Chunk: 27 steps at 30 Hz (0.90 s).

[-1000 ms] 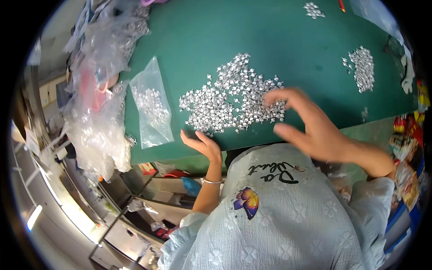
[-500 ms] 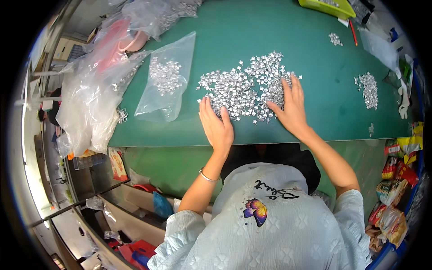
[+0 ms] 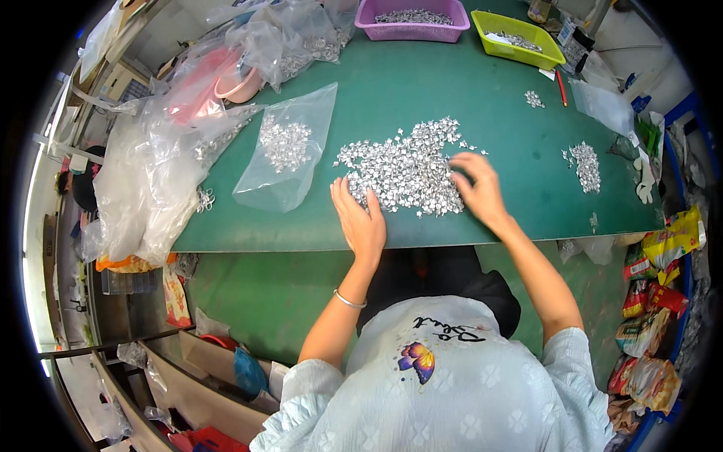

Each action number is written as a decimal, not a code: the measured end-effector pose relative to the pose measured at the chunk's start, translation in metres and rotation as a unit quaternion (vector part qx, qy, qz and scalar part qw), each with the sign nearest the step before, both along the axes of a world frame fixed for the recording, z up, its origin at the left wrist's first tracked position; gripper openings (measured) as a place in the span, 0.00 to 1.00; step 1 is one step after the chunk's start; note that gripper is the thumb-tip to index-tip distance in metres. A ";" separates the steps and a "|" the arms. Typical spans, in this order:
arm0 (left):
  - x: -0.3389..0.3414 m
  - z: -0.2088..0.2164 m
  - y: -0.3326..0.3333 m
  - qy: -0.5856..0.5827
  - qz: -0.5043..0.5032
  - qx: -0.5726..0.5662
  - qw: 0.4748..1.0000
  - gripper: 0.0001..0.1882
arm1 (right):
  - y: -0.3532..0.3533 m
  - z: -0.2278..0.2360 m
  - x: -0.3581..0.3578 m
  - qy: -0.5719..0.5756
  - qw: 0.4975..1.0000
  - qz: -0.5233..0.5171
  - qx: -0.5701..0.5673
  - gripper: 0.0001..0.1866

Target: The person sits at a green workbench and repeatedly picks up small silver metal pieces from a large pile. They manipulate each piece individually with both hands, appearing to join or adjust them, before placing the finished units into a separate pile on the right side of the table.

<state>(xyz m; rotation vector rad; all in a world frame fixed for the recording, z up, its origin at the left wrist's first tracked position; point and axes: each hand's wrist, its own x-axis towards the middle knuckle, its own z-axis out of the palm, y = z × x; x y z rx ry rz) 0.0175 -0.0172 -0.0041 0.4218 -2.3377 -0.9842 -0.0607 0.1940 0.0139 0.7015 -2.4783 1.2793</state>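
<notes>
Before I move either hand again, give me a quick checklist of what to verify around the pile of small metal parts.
1. Left hand flat at the near edge of the pile of small metal parts: ok.
2. Right hand resting on the pile's right side: ok.
3. Anything pinched in the fingers: cannot tell.
4. Pile clear of the table's near edge: ok.
5. Clear bag lying left of the pile, holding some parts; mouth open: cannot tell.
6. Smaller heap at right, separate from the main pile: ok.

Bright even overhead light, soft shadows under the hands, glare on clear plastic bags (image 3: 158, 166), sharp centre, worktop (image 3: 422, 83) edges bowed, black fisheye rim
</notes>
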 end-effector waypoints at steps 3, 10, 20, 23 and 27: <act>0.005 0.001 -0.002 0.041 -0.004 0.020 0.999 0.21 | 0.024 0.002 -0.022 0.055 0.976 -0.172 0.123 0.10; -0.011 0.035 0.037 0.083 -0.111 0.057 0.989 0.13 | 0.038 0.002 -0.046 -0.061 0.982 -0.143 0.109 0.08; -0.030 0.077 0.072 -0.012 -0.317 0.414 0.853 0.16 | 0.009 0.045 0.023 -0.530 0.616 0.099 -0.574 0.09; -0.032 0.077 0.072 -0.005 -0.329 0.407 0.852 0.16 | 0.008 0.045 0.027 -0.519 0.602 0.129 -0.593 0.09; -0.036 0.079 0.073 0.005 -0.335 0.374 0.865 0.15 | 0.009 0.047 0.030 -0.519 0.599 0.113 -0.600 0.08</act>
